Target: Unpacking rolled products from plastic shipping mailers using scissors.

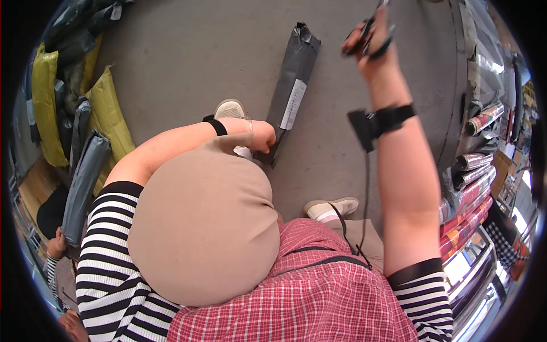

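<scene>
A long, slim package in dark grey plastic wrap (301,57) leans at a slant in front of me, with a white label (293,104) along its side. My left hand (263,137) is closed on its near end, fingers curled round the plastic. Raised at the upper right, my right hand (377,51) is closed on scissors (364,39) with black handles. Their blade points away toward the top edge, apart from the package. Motion blurs this hand, and I cannot tell whether the blades are spread.
Yellow (47,108) and grey wrapped packages (85,182) are heaped at the left, where another person's hand (57,244) touches a grey one. Rolls in clear plastic (470,222) are stacked along the right. My shoes (333,208) stand on the grey floor (199,57).
</scene>
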The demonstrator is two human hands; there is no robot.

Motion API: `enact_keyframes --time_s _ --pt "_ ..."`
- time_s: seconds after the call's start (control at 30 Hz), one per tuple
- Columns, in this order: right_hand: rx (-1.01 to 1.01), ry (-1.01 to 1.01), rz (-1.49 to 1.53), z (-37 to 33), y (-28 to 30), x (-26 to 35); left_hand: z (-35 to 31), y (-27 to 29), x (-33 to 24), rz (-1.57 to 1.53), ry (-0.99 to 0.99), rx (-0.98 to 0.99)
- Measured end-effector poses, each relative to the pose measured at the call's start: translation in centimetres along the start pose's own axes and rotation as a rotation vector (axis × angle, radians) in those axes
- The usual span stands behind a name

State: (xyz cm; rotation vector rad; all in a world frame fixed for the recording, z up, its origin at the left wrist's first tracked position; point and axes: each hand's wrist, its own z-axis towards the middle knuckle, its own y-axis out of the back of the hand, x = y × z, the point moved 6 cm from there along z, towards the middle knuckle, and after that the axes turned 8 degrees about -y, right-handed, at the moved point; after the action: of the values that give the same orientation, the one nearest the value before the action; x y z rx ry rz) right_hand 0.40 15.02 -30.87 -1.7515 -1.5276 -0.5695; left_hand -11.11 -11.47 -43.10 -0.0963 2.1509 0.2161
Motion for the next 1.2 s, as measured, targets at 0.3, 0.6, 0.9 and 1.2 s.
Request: enact_keyframes --time_s 0.3,0.6,0.9,1.2 --pt "-0.413 -0.179 -1.138 -2.3 11.7 -7.7 -0.9 2.2 0.9 -0.191 0.289 -0.14" --pt "-0.187 -0.392 -1.414 -13.0 13.8 -20.2 -1.2 2.7 0.9 -0.421 0.156 -0.342" --pt "-0.06 -0.248 -1.256 -12.3 5.3 -20.5 -1.6 5.6 -0.8 -0.632 0.005 -0.571" --pt "-0.39 -0.324 -1.3 -8.0 12.3 -19.3 -2.5 6.3 3.4 -0.687 0.273 -0.845"
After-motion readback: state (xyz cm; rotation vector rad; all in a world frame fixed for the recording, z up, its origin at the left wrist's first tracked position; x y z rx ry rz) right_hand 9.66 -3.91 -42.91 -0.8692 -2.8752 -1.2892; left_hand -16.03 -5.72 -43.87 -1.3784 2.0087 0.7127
